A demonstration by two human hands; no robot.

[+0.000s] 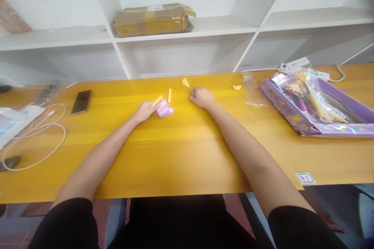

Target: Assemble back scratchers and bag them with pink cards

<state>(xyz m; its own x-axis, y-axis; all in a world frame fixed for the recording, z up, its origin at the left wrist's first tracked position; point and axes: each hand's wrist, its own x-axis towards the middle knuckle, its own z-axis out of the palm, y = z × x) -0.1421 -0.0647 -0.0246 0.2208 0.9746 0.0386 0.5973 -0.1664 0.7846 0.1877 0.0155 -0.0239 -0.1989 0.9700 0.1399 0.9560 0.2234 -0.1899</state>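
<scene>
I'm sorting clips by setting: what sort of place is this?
Probably an office or workroom, at a shared work desk. The long wood-look desktop, the white shelving behind it with a taped cardboard box, and the marked sticker near the desk's front edge suggest it.

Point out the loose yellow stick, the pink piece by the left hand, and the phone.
Yellow stick (170,95): head view, mid-length.
Pink piece (163,108): head view, its middle.
Phone (81,102): head view, middle of its dark face.
</scene>
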